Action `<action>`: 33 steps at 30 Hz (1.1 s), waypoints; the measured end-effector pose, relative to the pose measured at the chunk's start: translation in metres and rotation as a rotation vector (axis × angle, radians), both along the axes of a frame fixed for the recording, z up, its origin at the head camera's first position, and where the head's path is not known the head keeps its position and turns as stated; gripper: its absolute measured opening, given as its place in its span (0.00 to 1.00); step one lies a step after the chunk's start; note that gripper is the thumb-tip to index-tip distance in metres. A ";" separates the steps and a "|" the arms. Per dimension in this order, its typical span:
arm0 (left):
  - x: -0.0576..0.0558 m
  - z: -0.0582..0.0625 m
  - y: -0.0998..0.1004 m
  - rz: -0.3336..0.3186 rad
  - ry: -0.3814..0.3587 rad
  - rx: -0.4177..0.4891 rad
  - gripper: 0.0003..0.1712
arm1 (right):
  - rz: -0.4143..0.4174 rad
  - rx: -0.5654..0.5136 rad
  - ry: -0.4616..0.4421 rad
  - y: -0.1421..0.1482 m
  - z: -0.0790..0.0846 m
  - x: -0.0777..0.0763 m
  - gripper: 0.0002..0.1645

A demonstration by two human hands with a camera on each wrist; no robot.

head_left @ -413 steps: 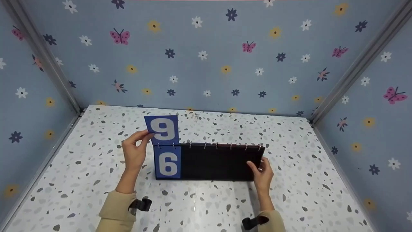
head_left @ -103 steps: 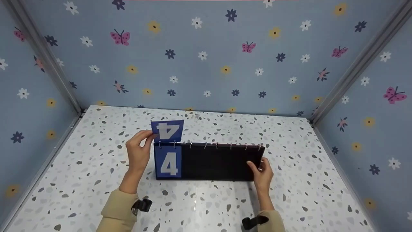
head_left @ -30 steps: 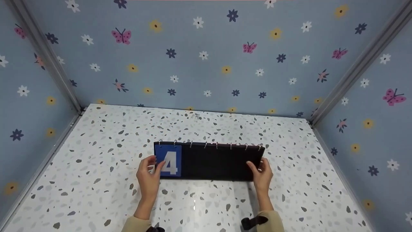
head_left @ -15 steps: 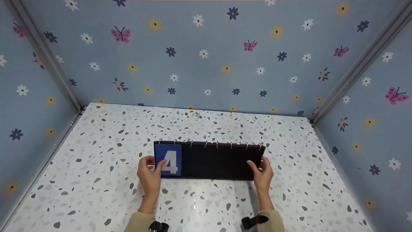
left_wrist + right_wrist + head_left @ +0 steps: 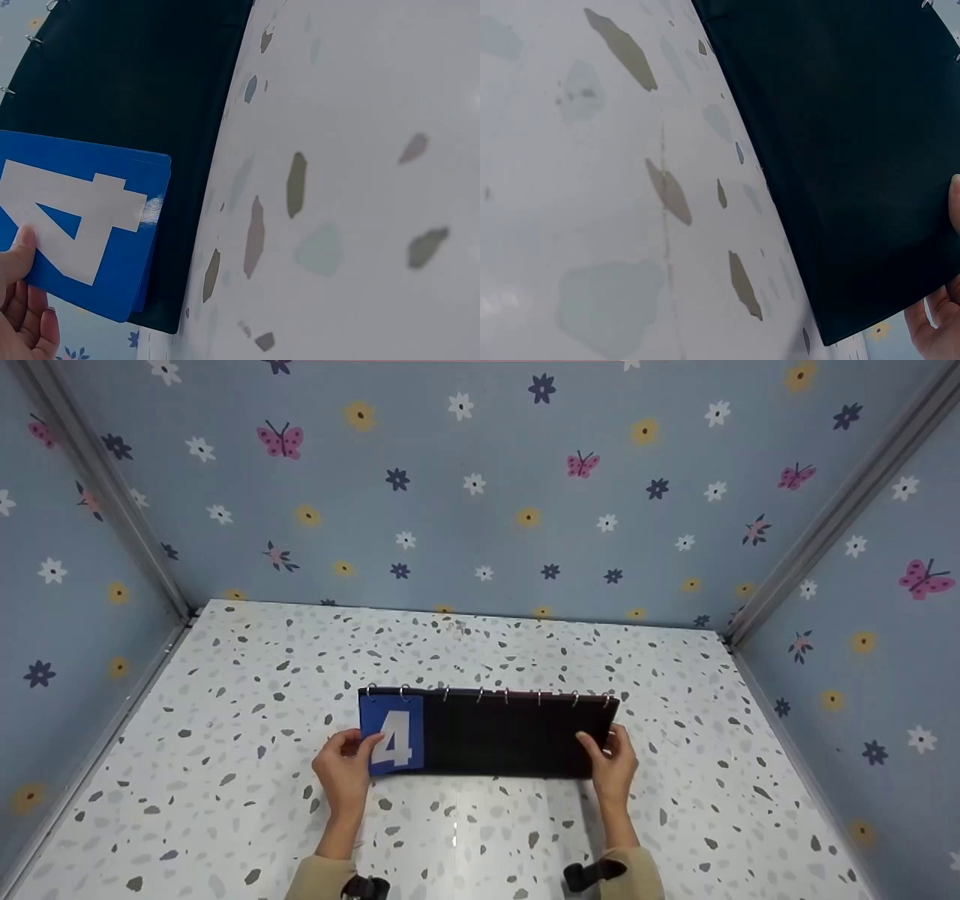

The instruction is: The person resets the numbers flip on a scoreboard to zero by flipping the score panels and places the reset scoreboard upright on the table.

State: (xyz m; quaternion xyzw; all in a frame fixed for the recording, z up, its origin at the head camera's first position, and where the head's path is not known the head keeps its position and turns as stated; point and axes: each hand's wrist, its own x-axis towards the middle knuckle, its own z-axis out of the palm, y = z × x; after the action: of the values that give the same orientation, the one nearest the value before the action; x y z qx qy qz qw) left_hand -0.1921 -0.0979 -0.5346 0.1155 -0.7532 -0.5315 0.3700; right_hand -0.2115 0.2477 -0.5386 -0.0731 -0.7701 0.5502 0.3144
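A black flip scoreboard (image 5: 502,735) with metal rings along its top edge stands on the speckled table. At its left end hangs a blue number card (image 5: 414,735) showing a white 4. My left hand (image 5: 345,772) pinches the card's left edge, thumb over the numeral. In the left wrist view the blue card (image 5: 135,169) stands off the black backing, with another blue card behind its lower edge. My right hand (image 5: 615,769) grips the board's right end, thumb on the front. The right wrist view has the black board (image 5: 855,165) with this hand's fingers (image 5: 930,330) at its lower corner.
The white speckled tabletop (image 5: 525,840) surrounds the scoreboard. Blue panels with flowers and butterflies (image 5: 480,510) enclose it at the back and both sides. A dark strap with a camera mount (image 5: 592,876) sits on each wrist.
The card showing 6 gave way to 4; a raised card went over the back. My left hand came down to the 4 card and now draws its lower edge outward. The right hand keeps its hold.
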 end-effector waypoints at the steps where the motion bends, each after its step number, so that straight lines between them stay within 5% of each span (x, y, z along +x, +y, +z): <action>1: 0.001 0.000 -0.001 -0.002 0.003 -0.007 0.12 | -0.002 -0.002 -0.001 0.000 0.000 0.000 0.17; 10: 0.012 0.005 -0.005 -0.015 0.021 -0.057 0.19 | 0.003 -0.004 -0.002 -0.001 0.000 -0.001 0.18; 14: 0.020 0.010 -0.008 -0.069 0.024 -0.042 0.19 | 0.002 -0.002 -0.008 0.000 -0.001 -0.001 0.18; 19: 0.026 0.017 -0.014 -0.181 0.119 -0.026 0.13 | -0.003 0.007 -0.006 0.001 -0.001 0.000 0.19; 23: 0.022 0.009 -0.024 -0.325 0.236 0.105 0.10 | -0.011 0.008 -0.011 0.000 0.000 -0.001 0.19; 27: 0.024 0.019 -0.030 -0.414 0.196 0.200 0.05 | -0.017 0.001 -0.025 0.000 0.000 -0.001 0.19; 33: 0.030 0.036 -0.038 -0.546 0.148 0.169 0.10 | -0.020 -0.010 -0.038 0.000 0.001 0.000 0.19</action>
State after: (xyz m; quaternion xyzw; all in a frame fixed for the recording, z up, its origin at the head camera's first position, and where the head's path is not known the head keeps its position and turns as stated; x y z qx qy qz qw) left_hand -0.1624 -0.1354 -0.4984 -0.1001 -0.6805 -0.6790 0.2565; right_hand -0.2115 0.2474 -0.5375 -0.0927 -0.7726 0.5494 0.3045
